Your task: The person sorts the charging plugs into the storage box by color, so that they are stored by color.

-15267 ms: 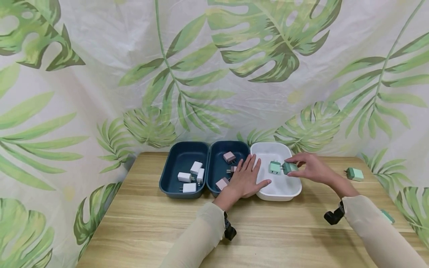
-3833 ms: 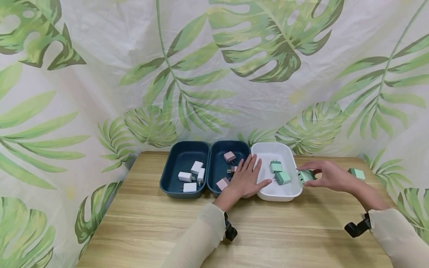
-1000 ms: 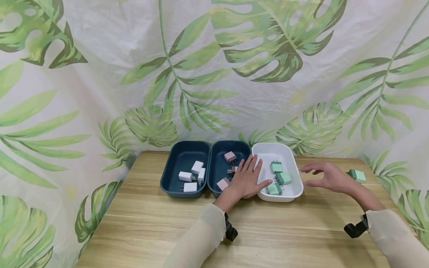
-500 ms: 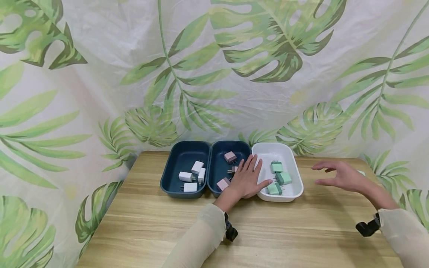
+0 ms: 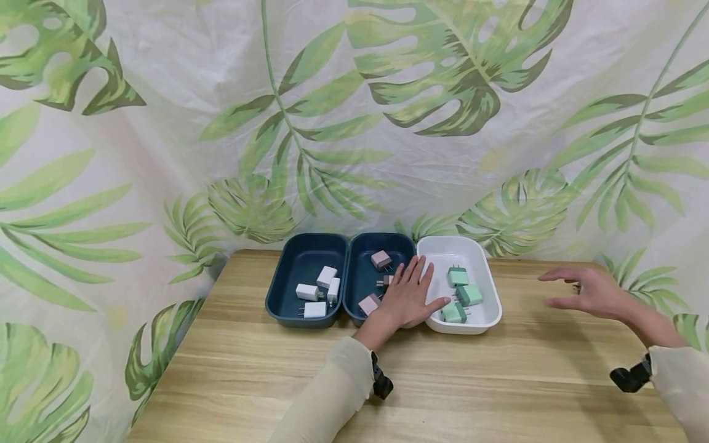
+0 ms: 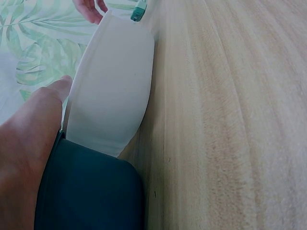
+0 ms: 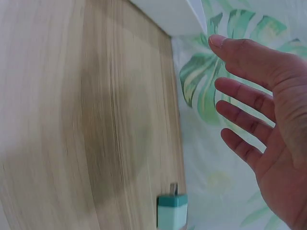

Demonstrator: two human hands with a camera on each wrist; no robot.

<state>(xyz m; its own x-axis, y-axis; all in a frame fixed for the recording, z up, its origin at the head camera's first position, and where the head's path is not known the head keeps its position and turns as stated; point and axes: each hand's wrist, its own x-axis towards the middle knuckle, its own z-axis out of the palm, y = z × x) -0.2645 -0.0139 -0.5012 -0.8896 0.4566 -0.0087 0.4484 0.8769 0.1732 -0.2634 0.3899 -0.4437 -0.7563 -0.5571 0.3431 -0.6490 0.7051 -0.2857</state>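
My left hand (image 5: 407, 298) rests palm down with straight, spread fingers across the adjoining rims of the middle dark blue tray (image 5: 357, 267) and the white tray (image 5: 437, 253). Several pink plug chargers (image 5: 381, 259) lie in the middle tray, partly covered by that hand. Three green plug chargers (image 5: 471, 295) sit together inside the white tray. To the right of it, my right hand (image 5: 595, 294) hovers over the table, fingers apart and holding nothing. In the right wrist view another green charger (image 7: 172, 212) lies on the table near that hand; the head view mostly hides it behind the hand.
At the left end of the row stands a second dark blue tray (image 5: 301, 258) with several white plug chargers (image 5: 314, 309). The trays stand side by side near the back of the wooden table (image 5: 443, 387). A leaf-patterned cloth (image 5: 343, 123) hangs behind.
Since 3.8 s ago, a third green charger has gone into the white tray, released by my right hand. That hand has then moved right, away from the tray. My left hand stays put.
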